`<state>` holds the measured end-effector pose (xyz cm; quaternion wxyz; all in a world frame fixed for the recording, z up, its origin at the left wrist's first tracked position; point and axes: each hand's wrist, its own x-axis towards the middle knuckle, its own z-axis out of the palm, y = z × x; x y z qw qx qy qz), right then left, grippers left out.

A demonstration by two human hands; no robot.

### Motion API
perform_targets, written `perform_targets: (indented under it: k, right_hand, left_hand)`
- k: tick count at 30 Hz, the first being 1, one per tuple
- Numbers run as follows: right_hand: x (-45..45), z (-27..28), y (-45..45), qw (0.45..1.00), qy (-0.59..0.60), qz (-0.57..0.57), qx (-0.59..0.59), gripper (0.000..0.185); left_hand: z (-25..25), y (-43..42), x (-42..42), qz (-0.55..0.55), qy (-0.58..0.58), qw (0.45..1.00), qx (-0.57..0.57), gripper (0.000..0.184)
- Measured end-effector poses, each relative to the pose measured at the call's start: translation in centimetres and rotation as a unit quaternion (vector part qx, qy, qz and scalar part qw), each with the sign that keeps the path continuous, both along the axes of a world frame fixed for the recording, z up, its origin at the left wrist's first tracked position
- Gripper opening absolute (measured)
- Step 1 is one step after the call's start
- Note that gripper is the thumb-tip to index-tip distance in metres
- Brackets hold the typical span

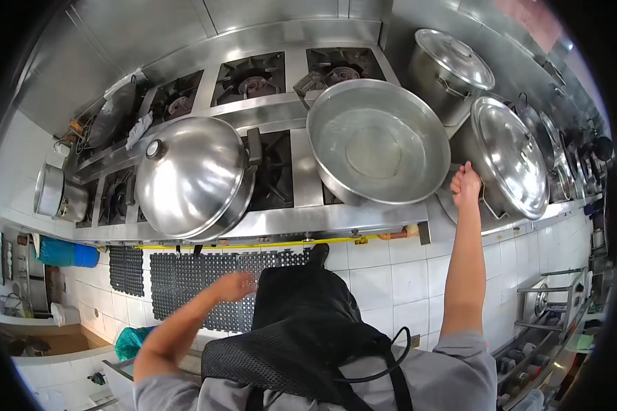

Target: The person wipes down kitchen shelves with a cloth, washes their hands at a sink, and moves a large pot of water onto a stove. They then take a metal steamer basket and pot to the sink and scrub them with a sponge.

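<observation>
A wide round metal pan (329,175) stands on the stove, with what looks like clear water in it. At its right rim my right hand (465,185) is closed, apparently round the pan's side handle, which the fingers hide. The opposite handle (312,88) shows at the pan's upper left. Just right of that hand is a large pot with a shiny lid (511,157). My left hand (236,286) hangs in front of the stove, away from any cookware; its fingers are smeared by motion.
A domed-lid wok (195,175) sits on the left burners. A tall lidded pot (442,85) stands at the back right, a smaller pot (62,193) at the far left. A yellow gas pipe (281,244) runs along the stove front. Black rubber mats (199,291) cover part of the floor.
</observation>
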<state>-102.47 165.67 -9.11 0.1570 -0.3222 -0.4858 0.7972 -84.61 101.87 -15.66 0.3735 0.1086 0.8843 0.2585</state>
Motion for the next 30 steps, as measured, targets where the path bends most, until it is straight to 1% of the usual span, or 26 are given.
perform_targets:
  k: [2,3,4,5,6,7,8,9,10,11,12,14,15,16,17,18,19,21,22,23,25,26,27,28,29,30]
  right_hand:
    - [-0.2,0.4,0.1,1.0,-0.006,-0.004,0.003,0.032]
    - [-0.1,0.4,-0.3,1.0,-0.011,-0.005,0.006,0.032]
    - [-0.1,0.6,-0.5,1.0,-0.015,-0.005,0.01,0.032]
    - [0.1,0.3,-0.5,1.0,-0.019,-0.005,0.009,0.032]
    - [0.0,0.3,-0.5,1.0,-0.011,-0.004,0.007,0.031]
    - [-0.1,0.5,-0.5,1.0,-0.001,-0.003,0.005,0.031]
    - [-0.2,0.7,-0.5,1.0,0.003,-0.001,0.007,0.031]
    - [-0.3,0.7,-0.5,1.0,-0.007,-0.011,0.009,0.03]
    - [-0.5,0.4,-0.4,1.0,-0.017,-0.02,0.012,0.029]
    - [-0.6,0.2,-0.3,1.0,-0.015,-0.014,0.013,0.029]
    - [-0.7,-0.1,0.1,1.0,-0.012,-0.02,0.016,0.03]
    - [-0.9,-0.1,0.1,0.999,-0.02,-0.04,0.027,0.029]
    - [-1.0,0.0,0.1,0.999,-0.017,-0.035,0.03,0.029]
    - [-1.3,-0.2,0.4,0.997,-0.038,-0.044,0.057,0.029]
    - [-1.6,-0.4,0.5,0.993,-0.06,-0.053,0.083,0.029]
    - [-1.9,-1.3,1.5,0.989,-0.065,-0.054,0.122,0.03]
    - [-1.7,-0.6,-0.1,0.989,-0.058,-0.05,0.126,0.03]
    - [0.2,0.6,-3.1,0.966,-0.052,-0.183,0.177,0.037]
    - [1.3,-0.6,-4.6,0.917,-0.033,-0.244,0.314,0.044]
    - [2.7,-2.6,-6.0,0.844,-0.016,-0.301,0.443,0.052]
    - [7.3,-5.5,-11.7,0.765,-0.088,-0.29,0.568,0.064]
    - [9.6,-8.5,-14.4,0.704,-0.093,-0.239,0.662,0.063]
    - [11.2,-13.3,-15.4,0.68,-0.058,-0.18,0.708,0.058]
    - [13.1,-14.3,-18.5,0.759,-0.084,-0.121,0.634,0.057]
    - [14.4,-14.9,-21.8,0.825,-0.111,-0.058,0.552,0.057]
    - [14.6,-14.9,-23.7,0.824,-0.108,-0.051,0.553,0.057]
  left_hand:
    - [-4.5,-4.8,7.7,0.061,0.021,0.992,-0.105,0.042]
    - [-10.3,-9.5,14.9,0.029,0.033,0.977,-0.206,0.042]
    - [-12.2,-11.4,18.7,0.166,-0.007,0.972,-0.169,0.04]
    - [-13.5,-12.8,21.9,0.299,-0.046,0.945,-0.128,0.038]
    - [-15.4,-14.3,25.2,0.155,0.006,0.972,-0.177,0.039]
    - [-17.5,-15.9,28.2,0.007,0.061,0.973,-0.221,0.039]
    - [-20.8,-17.7,30.4,-0.087,0.133,0.966,-0.205,0.038]
    - [-22.5,-18.6,31.8,-0.175,0.216,0.941,-0.194,0.038]
    - [-22.4,-18.4,32.0,-0.169,0.218,0.941,-0.195,0.038]
    - [-22.4,-17.9,32.3,0.121,0.081,0.973,-0.18,0.036]
    - [-21.5,-17.0,32.4,0.399,-0.067,0.903,-0.143,0.033]
    - [-17.1,-15.0,30.0,0.514,-0.083,0.853,-0.049,0.028]
    - [-12.8,-12.8,27.7,0.567,-0.086,0.819,-0.004,0.026]
    - [-13.9,-13.2,27.3,0.575,-0.061,0.815,0.036,0.024]
    - [-14.7,-13.8,27.2,0.578,-0.06,0.813,0.041,0.024]
    - [-14.9,-14.3,26.9,0.57,-0.066,0.817,0.062,0.023]
    - [-15.9,-15.2,26.6,0.562,-0.068,0.82,0.085,0.023]
    - [-17.0,-17.2,26.9,0.547,-0.052,0.829,0.106,0.021]
    - [-17.2,-18.2,27.2,0.563,-0.03,0.816,0.129,0.021]
    - [-17.2,-19.2,27.3,0.579,-0.011,0.801,0.151,0.02]
    - [-16.7,-21.3,28.4,0.602,-0.007,0.784,0.151,0.022]
    - [-17.2,-22.7,29.8,0.63,-0.014,0.765,0.132,0.023]
    - [-17.6,-24.2,31.2,0.659,-0.021,0.744,0.111,0.024]
    - [-17.6,-25.7,32.4,0.663,-0.019,0.74,0.112,0.024]
    - [-17.5,-27.2,33.7,0.641,-0.062,0.762,0.071,0.024]
    - [-17.6,-28.6,35.3,0.617,-0.106,0.779,0.03,0.024]
